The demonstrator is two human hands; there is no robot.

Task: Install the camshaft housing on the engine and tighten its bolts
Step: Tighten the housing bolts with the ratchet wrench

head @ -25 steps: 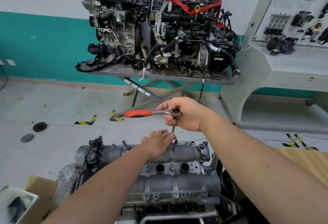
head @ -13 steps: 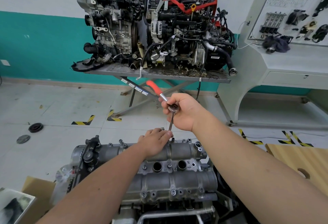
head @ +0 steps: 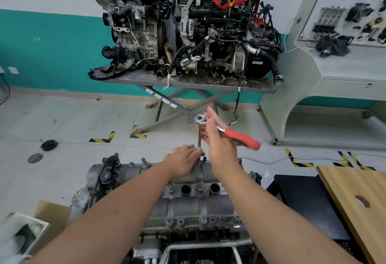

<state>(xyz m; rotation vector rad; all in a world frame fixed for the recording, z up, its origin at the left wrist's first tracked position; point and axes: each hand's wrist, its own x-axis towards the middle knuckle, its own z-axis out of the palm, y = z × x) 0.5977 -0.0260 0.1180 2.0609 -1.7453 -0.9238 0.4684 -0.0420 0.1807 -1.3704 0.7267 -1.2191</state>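
Note:
The grey camshaft housing [head: 188, 207] sits on top of the engine in front of me, with several bolts along its edges. A ratchet wrench [head: 242, 137] with a red handle stands on a thin extension bar over a bolt at the housing's far edge. My right hand [head: 217, 138] holds the ratchet near its head, and the red handle points right. My left hand [head: 183, 162] rests on the housing's far side, its fingertips around the foot of the extension bar, steadying it.
Two other engines stand on a folding metal table [head: 188, 84] against the teal wall. A wooden board [head: 359, 205] lies at right over a black crate [head: 305, 203]. A cardboard box [head: 48, 220] is at lower left. Two round black parts [head: 48, 145] lie on the floor.
The ratchet handle has swung clockwise, from pointing left, past the far side, to pointing right. My right hand turned with it. My left hand stayed at the bar's foot.

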